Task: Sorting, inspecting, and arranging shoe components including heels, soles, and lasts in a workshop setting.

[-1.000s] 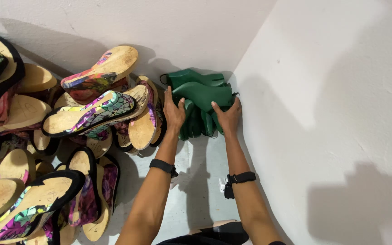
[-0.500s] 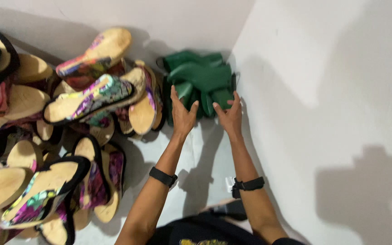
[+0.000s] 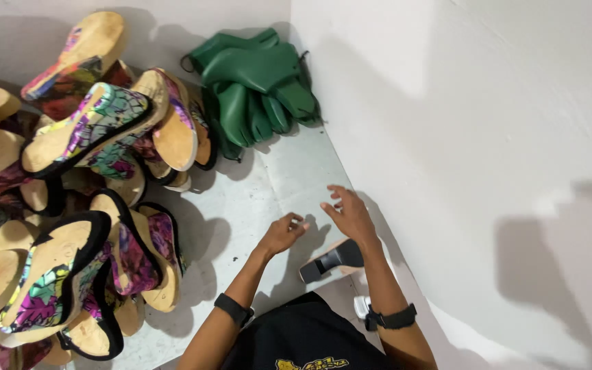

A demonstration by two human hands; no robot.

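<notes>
While only the head view is on hand, it shows both hands free above a pale grey floor (image 3: 275, 178) in the lower middle of the frame. The left hand (image 3: 284, 233) is loosely curled, fingers half folded, holding nothing; the right hand (image 3: 351, 214) is spread open with fingers apart, also holding nothing. Each wrist wears a black band. Nearest the right hand, just below it, lies a black block-heeled shoe with a tan sole (image 3: 330, 259), partly hidden by the forearm. Well apart from both hands, in the upper middle of the frame, a stack of dark green moulded rubber shoe pieces (image 3: 255, 89) leans into the corner where the white walls (image 3: 460, 151) meet — tilted, the pieces overlapping rather than nested flat. Across the left of the frame rises a loose heap of cork-soled wedge sandals with multicoloured patterned straps (image 3: 97, 130), several balanced on edge. As a judgement, the green stack looks likely to slide or fan out, since nothing braces it but the wall; the sandal heap could tumble toward the open floor if an arm brushes the topmost pairs — and the black heeled shoe sits close enough to the right forearm to be knocked aside.
</notes>
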